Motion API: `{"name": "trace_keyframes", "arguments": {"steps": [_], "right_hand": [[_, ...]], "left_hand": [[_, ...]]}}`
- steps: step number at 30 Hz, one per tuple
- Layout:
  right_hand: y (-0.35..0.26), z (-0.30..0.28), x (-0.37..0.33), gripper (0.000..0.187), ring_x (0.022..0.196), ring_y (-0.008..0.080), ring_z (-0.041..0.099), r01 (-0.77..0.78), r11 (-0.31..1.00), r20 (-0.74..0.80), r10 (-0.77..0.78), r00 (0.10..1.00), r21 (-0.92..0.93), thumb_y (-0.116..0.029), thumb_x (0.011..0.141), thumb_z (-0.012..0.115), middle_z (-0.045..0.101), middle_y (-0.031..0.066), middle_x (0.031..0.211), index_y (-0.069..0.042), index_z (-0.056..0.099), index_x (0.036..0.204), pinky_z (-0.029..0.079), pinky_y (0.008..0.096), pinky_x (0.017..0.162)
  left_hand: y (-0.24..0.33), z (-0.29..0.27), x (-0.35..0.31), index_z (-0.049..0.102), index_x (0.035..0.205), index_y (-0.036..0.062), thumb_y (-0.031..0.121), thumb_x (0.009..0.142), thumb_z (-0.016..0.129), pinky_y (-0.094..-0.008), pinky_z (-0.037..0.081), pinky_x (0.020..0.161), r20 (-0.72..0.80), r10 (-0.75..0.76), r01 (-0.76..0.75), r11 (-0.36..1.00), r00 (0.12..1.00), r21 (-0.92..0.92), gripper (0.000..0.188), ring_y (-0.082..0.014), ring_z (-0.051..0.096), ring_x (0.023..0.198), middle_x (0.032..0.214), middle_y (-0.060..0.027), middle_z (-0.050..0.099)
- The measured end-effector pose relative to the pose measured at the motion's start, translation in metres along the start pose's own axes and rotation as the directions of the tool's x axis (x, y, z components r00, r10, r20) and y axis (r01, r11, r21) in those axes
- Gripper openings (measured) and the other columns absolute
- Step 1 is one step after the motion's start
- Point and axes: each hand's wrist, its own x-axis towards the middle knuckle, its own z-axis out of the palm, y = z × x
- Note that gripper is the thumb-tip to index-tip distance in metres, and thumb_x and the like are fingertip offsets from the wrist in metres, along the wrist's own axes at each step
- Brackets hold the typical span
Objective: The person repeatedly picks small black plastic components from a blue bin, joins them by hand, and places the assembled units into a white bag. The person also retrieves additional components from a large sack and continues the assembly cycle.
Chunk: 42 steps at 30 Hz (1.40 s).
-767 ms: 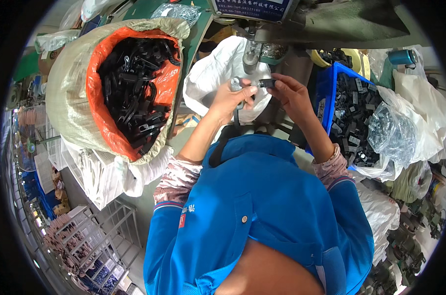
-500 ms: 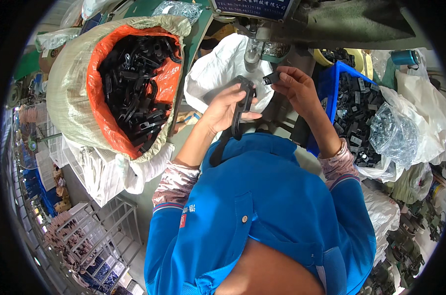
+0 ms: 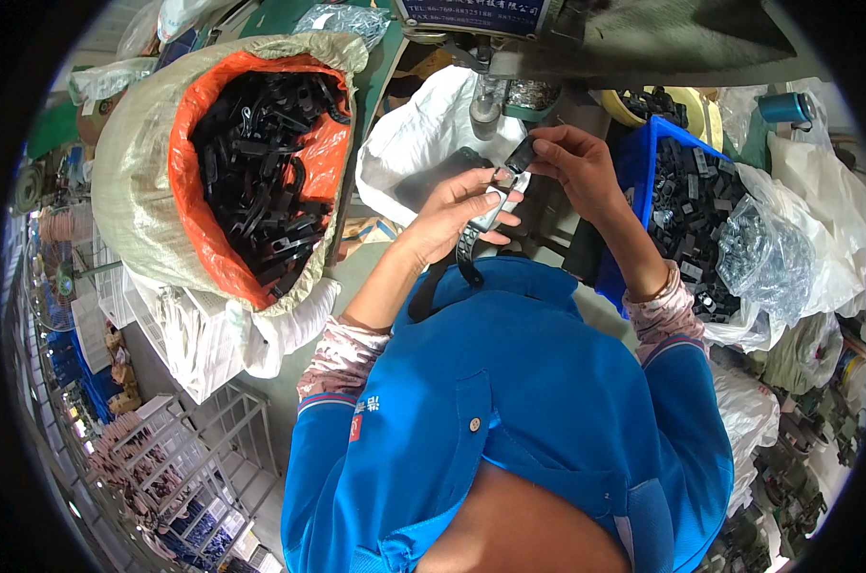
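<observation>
My left hand [image 3: 442, 222] is closed on a black curved strap-like part [image 3: 467, 254], whose notched tail hangs below the fingers. A pale, shiny face on it shows between the thumb and fingertips. Between its thumb and fingers, my right hand [image 3: 578, 167] pinches a small black block [image 3: 522, 154]. The block meets the upper end of the strap-like part; whether the two are joined I cannot tell. Both hands are in front of a white bag [image 3: 387, 158], below a rounded metal machine part [image 3: 484, 116].
At left stands a woven sack [image 3: 132, 181] with an orange lining, full of black curved parts. A blue bin [image 3: 635, 172] of small black blocks is at right, beside a clear bag [image 3: 765, 250]. Behind it sits a yellow tub [image 3: 706, 119]. A dark machine body [image 3: 662, 43] overhangs the far side.
My left hand has turned the strap-like part so that its shiny face shows. The small block in my right hand has come down against its upper end; before, they were apart.
</observation>
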Motion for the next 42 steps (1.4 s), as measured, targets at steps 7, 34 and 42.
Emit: {"name": "trace_keyframes", "arguments": {"steps": [7,34,42], "right_hand": [[-0.003,-0.004,-0.004,0.019,0.087,0.012,0.066,0.01,0.985,0.016,-0.007,1.0,-0.171,-0.011,0.093,0.068,0.068,0.0055,0.098,0.001,0.067,0.108,0.059,0.0278,0.078],[-0.004,-0.026,-0.032,0.014,0.099,0.0101,0.059,0.133,0.967,-0.008,-0.138,0.99,-0.217,-0.003,0.089,0.065,0.066,0.0053,0.109,0.0,0.068,0.102,0.048,0.0264,0.086],[-0.032,-0.061,-0.037,0.02,0.103,0.0157,0.061,0.092,0.955,0.154,-0.049,0.987,-0.284,-0.001,0.083,0.063,0.066,0.0099,0.113,0.0,0.07,0.101,0.049,0.0288,0.087]], "left_hand": [[0.0,0.009,0.003,0.051,0.133,0.0055,0.019,0.096,0.064,-0.0317,0.056,0.064,-0.066,-0.008,0.018,0.989,0.998,0.15,0.041,-0.023,0.069,0.096,0.122,-0.0118,0.064],[-0.015,0.046,0.039,0.042,0.124,-0.0005,0.006,0.09,0.068,-0.0283,0.055,0.063,-0.163,0.377,-0.2,0.754,0.912,0.626,0.043,-0.0173,0.07,0.079,0.102,-0.0169,0.068],[-0.019,0.05,0.059,0.061,0.093,0.004,0.016,0.086,0.075,-0.0269,0.04,0.048,0.016,0.504,-0.28,0.452,0.863,0.847,0.02,-0.0111,0.049,0.052,0.076,-0.009,0.065]]}}
